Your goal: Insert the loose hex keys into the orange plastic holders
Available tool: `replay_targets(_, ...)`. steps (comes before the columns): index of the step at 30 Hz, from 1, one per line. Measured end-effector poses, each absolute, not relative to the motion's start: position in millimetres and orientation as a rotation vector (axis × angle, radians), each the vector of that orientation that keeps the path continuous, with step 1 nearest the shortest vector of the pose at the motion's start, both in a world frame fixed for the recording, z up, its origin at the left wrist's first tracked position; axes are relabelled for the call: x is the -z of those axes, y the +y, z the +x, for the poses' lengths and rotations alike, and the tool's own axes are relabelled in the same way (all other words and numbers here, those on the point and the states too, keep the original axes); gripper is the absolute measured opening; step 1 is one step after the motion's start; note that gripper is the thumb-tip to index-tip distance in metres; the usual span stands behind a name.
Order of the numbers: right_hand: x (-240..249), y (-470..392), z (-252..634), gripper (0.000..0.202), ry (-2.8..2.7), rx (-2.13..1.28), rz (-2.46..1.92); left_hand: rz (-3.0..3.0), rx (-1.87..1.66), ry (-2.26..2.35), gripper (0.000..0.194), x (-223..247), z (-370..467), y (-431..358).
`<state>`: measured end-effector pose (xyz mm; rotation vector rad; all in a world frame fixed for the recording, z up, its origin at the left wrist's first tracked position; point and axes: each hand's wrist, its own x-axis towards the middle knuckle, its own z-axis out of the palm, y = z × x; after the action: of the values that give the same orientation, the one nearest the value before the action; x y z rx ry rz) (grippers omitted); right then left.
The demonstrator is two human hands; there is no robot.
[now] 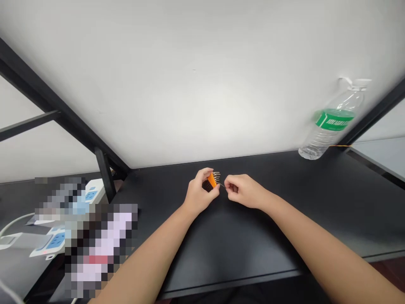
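Observation:
Near the middle of the black table, my left hand (202,190) grips a small orange piece (211,180) between thumb and fingers. Several thin, metallic-looking prongs or wires (217,174) stick out of its right side. Just to the right, my right hand (237,188) is closed in a pinch on the end of a thin wire (222,185) that runs from the orange piece. The two hands are a short gap apart, both above the table surface. What the wire end looks like inside my right fingers is hidden.
A clear bottle with a green label (335,119) stands at the table's back right, by the white wall (202,84). Black frame bars (72,122) rise on both sides. White power strips (55,241) and blurred items lie at the left. The black table (268,245) spans the front.

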<state>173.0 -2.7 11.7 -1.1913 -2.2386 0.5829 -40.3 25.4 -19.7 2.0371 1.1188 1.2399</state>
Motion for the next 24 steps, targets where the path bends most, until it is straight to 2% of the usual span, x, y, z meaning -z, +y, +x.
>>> replay_targets(20,-25,-5,190,0.023,-2.403,-0.369,-1.084,2.369,-0.984,1.118,0.058,18,-45,25)
replay_targets(24,-25,-7,186,0.021,-2.305,-0.511,-1.088,2.411,-0.887,1.070,0.060,16,-44,22)
